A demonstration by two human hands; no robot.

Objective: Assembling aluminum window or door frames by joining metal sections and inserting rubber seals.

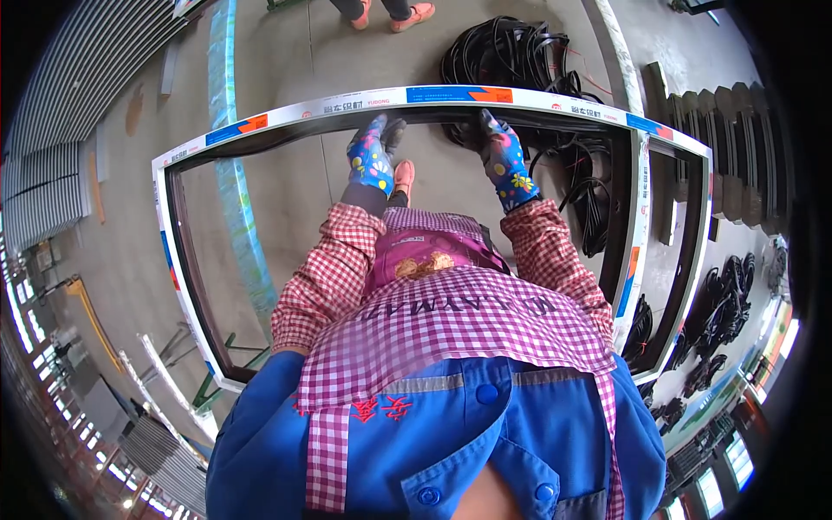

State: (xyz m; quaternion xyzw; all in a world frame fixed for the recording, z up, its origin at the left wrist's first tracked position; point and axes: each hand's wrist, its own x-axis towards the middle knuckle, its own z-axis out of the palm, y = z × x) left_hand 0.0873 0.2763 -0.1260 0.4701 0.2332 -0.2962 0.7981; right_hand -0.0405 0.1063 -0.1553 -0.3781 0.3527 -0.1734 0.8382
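A large rectangular window frame point(361, 101), white-faced with printed film and dark inner sides, lies around me at waist height. At its far bar, my left hand point(373, 158), in a blue flowered glove with grey fingers, is closed against the inner edge, thumb uppermost. My right hand point(503, 160), gloved alike, grips the same bar farther right; its thumb meets the bar, while its other fingers are dark and partly hidden. Along the bar's inner side left of my left hand runs a thin black strip point(295, 135), slightly wavy.
Under the frame pass a support beam in blue-green film point(234, 195) and a pale one point(617, 43). Coils of black rubber strip point(494, 56) lie on the floor beyond, with more coils point(719, 303) at right. Stacked grey profiles point(43, 186) stand left. Another person's pink shoes point(412, 17) show at the top.
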